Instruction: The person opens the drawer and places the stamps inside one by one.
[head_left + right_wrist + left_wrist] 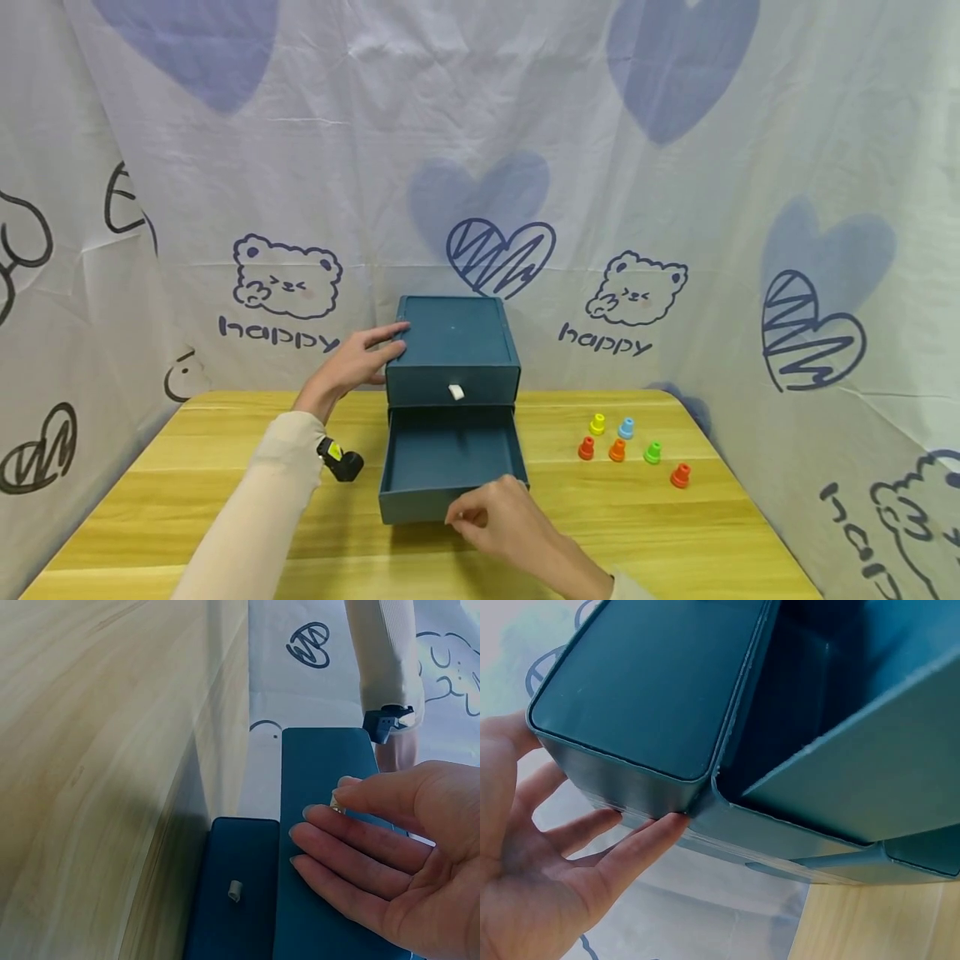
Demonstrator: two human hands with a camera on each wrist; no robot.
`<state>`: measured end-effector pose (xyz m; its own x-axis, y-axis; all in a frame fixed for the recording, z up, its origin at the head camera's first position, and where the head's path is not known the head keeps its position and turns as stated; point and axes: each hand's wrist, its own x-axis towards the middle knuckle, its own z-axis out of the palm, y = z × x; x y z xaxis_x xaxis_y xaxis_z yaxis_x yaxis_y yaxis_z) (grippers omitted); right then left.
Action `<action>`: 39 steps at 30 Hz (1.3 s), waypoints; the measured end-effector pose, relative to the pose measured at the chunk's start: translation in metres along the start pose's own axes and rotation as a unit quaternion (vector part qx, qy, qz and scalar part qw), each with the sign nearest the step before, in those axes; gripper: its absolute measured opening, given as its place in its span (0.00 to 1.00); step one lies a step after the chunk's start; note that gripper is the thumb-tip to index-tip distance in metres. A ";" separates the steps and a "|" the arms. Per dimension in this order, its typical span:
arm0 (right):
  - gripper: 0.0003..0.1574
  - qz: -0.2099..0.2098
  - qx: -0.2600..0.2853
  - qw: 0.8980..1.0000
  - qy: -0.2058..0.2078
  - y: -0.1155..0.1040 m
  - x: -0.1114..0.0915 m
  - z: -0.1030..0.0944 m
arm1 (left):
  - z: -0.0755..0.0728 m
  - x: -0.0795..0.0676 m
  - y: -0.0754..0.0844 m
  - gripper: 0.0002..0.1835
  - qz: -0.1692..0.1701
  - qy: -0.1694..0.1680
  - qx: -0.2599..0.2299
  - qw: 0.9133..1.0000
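Observation:
A dark teal drawer cabinet (453,333) stands on the table. Its middle drawer (450,467) is pulled out, with bare floor showing inside. My right hand (513,521) is at that drawer's front; in the right wrist view, thumb and index finger pinch its small white knob (336,802). The other fingers extend across the drawer front (319,761). My left hand (356,362) lies against the cabinet's left side, fingers spread and fairly straight, their tips touching the side wall (630,787). The top drawer (420,385) is closed, its white knob (457,392) showing.
To the right of the cabinet several small coloured stepped pegs stand on the wooden table (600,517), among them a yellow peg (597,424) and a green peg (652,452). A closed bottom drawer (240,855) sits beneath the pulled-out one. Printed cloth (360,167) hangs behind.

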<state>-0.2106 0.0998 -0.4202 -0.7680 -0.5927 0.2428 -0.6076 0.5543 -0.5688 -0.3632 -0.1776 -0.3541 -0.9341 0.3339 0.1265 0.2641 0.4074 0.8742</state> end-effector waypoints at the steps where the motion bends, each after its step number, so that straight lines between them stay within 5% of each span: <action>1: 0.06 0.000 0.000 1.000 -0.002 0.000 0.000 0.000 | 0.000 0.000 0.000 0.32 0.002 -0.001 0.001 1.000; 23: 0.07 0.026 0.026 0.998 -0.046 -0.009 -0.009 -0.001 | -0.001 0.001 0.003 0.33 -0.021 0.003 0.013 1.000; 39: 0.10 0.022 0.013 0.997 -0.075 -0.012 -0.013 -0.006 | -0.001 0.000 0.002 0.32 -0.005 -0.002 0.008 1.000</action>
<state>-0.1950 0.1039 -0.4121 -0.7533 -0.6503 0.0981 -0.5673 0.5671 -0.5971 -0.3629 -0.1781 -0.3517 -0.9359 0.3329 0.1151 0.2578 0.4248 0.8678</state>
